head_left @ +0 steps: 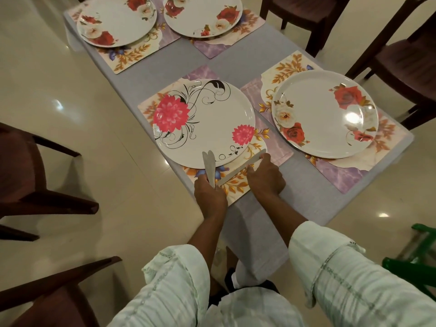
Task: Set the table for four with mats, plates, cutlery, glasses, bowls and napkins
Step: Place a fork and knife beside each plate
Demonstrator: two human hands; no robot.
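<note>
The left hand (208, 197) grips a bundle of cutlery (209, 167) over the near plate (204, 122); the right hand (265, 177) pinches a knife (240, 167) lying on the mat (238, 185) on the table (304, 185).

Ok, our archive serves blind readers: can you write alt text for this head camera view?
A person's right hand sets a flat silver knife on a floral placemat beside a white plate with pink flowers, while the left hand holds more silver cutlery. Three rose-patterned plates sit on other mats on the grey-clothed table.
</note>
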